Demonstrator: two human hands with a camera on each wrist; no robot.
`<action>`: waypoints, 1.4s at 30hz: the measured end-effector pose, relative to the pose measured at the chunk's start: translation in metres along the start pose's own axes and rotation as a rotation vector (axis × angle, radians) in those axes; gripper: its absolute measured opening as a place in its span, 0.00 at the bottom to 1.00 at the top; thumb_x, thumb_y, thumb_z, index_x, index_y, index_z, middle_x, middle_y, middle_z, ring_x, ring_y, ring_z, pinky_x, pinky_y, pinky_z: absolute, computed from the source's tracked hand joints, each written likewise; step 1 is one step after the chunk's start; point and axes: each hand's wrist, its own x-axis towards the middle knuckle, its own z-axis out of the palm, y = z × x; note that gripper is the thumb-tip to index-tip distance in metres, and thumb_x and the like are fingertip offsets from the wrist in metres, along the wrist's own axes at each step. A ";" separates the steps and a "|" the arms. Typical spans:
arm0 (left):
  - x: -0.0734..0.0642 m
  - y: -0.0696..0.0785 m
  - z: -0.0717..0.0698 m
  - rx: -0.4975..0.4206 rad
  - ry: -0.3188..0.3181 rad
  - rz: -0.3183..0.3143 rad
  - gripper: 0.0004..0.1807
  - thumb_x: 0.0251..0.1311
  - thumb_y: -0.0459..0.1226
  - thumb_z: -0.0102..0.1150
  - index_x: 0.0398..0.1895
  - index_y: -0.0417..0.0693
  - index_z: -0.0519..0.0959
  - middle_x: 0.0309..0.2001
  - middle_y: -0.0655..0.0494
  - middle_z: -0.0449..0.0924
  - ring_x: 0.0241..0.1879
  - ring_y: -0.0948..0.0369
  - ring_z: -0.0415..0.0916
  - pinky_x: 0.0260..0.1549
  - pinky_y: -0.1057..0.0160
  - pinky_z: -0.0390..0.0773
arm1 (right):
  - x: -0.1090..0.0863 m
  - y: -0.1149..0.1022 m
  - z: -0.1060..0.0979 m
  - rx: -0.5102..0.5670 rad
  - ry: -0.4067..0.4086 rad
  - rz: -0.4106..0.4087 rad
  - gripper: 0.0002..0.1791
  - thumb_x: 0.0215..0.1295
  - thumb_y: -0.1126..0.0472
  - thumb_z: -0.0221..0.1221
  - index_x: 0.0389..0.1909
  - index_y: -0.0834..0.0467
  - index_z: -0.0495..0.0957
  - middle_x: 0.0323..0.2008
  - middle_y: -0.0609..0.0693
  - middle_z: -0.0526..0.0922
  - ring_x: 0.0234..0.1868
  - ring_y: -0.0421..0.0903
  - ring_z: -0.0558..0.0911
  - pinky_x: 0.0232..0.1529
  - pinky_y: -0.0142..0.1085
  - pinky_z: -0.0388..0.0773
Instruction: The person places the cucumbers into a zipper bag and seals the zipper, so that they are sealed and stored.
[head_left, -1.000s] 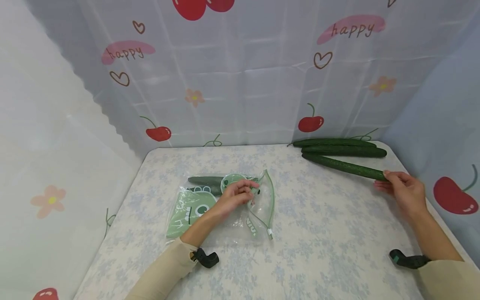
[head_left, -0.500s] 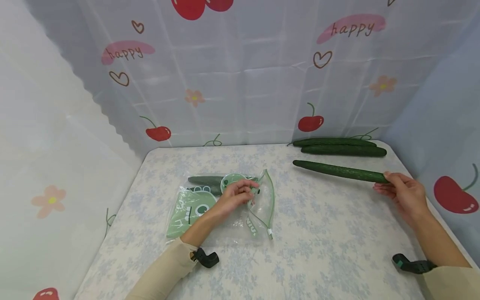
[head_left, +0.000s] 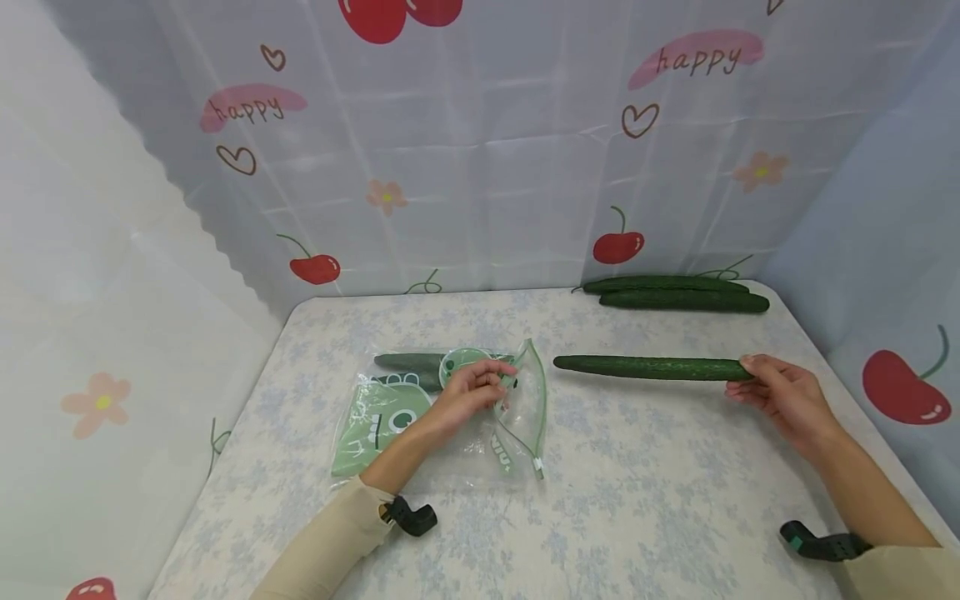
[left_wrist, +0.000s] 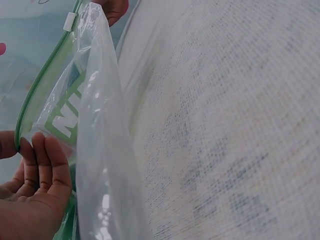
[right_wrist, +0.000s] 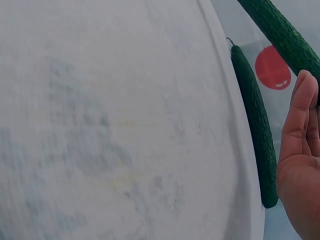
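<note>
My right hand (head_left: 783, 400) grips a long green cucumber (head_left: 652, 367) by its right end, and the cucumber points left toward the bag's mouth. In the right wrist view this cucumber (right_wrist: 282, 32) runs up and away from the fingers. My left hand (head_left: 472, 396) pinches the green-edged rim of a clear zip bag (head_left: 465, 458) with a green cartoon print, holding its mouth apart. The left wrist view shows thumb and finger on the green zip strip (left_wrist: 37, 80), with a white slider (left_wrist: 70, 21) farther along. Inside the bag lies a cucumber (head_left: 408, 362), partly covered by the print.
Two more cucumbers (head_left: 682, 300) lie side by side at the back right edge of the table (head_left: 637, 517), against the curtain (head_left: 495, 167). A patterned curtain also hangs on the left and right sides.
My right hand has lifted the cucumber away from the other two and drawn it toward me and left, swinging it nearly level with the bag's opening. My left hand keeps its place on the bag.
</note>
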 end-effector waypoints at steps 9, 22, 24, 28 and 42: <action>0.001 0.002 -0.001 -0.008 -0.011 0.014 0.20 0.75 0.29 0.54 0.68 0.35 0.76 0.34 0.63 0.79 0.36 0.64 0.76 0.43 0.66 0.73 | 0.000 0.007 0.018 -0.113 -0.064 0.048 0.15 0.85 0.65 0.51 0.44 0.49 0.86 0.33 0.46 0.92 0.35 0.38 0.92 0.39 0.30 0.89; 0.000 0.000 -0.001 -0.021 -0.030 0.011 0.21 0.76 0.28 0.54 0.69 0.34 0.75 0.35 0.61 0.79 0.36 0.66 0.78 0.45 0.61 0.75 | 0.003 0.019 0.057 -0.270 -0.136 0.128 0.08 0.86 0.59 0.53 0.48 0.50 0.81 0.35 0.45 0.92 0.37 0.38 0.92 0.42 0.31 0.89; 0.001 -0.001 0.000 -0.024 -0.033 0.011 0.21 0.76 0.28 0.54 0.69 0.34 0.75 0.36 0.62 0.78 0.36 0.66 0.77 0.45 0.61 0.75 | 0.004 0.020 0.063 -0.292 -0.146 0.139 0.08 0.86 0.58 0.52 0.49 0.51 0.80 0.35 0.45 0.92 0.38 0.38 0.91 0.43 0.32 0.89; 0.001 -0.001 0.000 -0.022 -0.031 0.010 0.21 0.75 0.28 0.55 0.69 0.34 0.75 0.36 0.64 0.78 0.36 0.67 0.76 0.45 0.62 0.76 | 0.006 0.024 0.074 -0.285 -0.181 0.158 0.08 0.86 0.57 0.52 0.52 0.53 0.79 0.36 0.45 0.91 0.39 0.38 0.91 0.44 0.31 0.89; -0.004 0.002 -0.001 -0.020 -0.029 -0.012 0.21 0.76 0.29 0.54 0.69 0.37 0.75 0.36 0.63 0.77 0.35 0.66 0.76 0.44 0.58 0.76 | 0.019 0.045 0.117 -0.255 -0.301 0.202 0.13 0.86 0.55 0.53 0.55 0.61 0.78 0.39 0.47 0.92 0.41 0.39 0.92 0.48 0.33 0.90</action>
